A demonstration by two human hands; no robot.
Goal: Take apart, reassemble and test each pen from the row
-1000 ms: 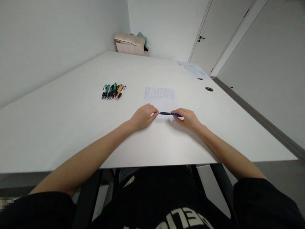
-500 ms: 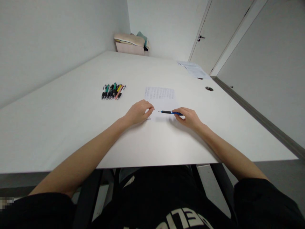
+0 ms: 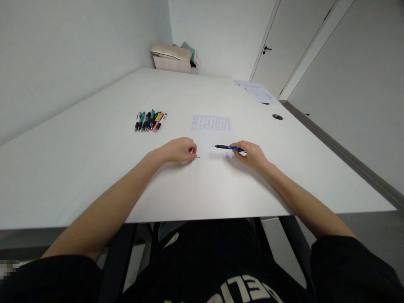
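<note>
My right hand holds a blue pen with a black grip, above the sheet of paper. The pen lies nearly level, and a thin point juts from its left end. Left of it, my left hand is low over the paper's left edge, thumb and fingers curled together. At their tips is a small, thin, grey piece; most of it is hidden by the fingers, so its kind is unclear. Small print fills the paper's far half.
Several pens in mixed colours lie side by side at the left of the white table. More paper sheets lie toward the far right, near a round cable hole. A box topped with folded cloth stands beyond the table.
My left hand has moved left and down, away from the pen's point, and its fingertips have closed at the small grey piece. The pen has shifted slightly right in my right hand.
</note>
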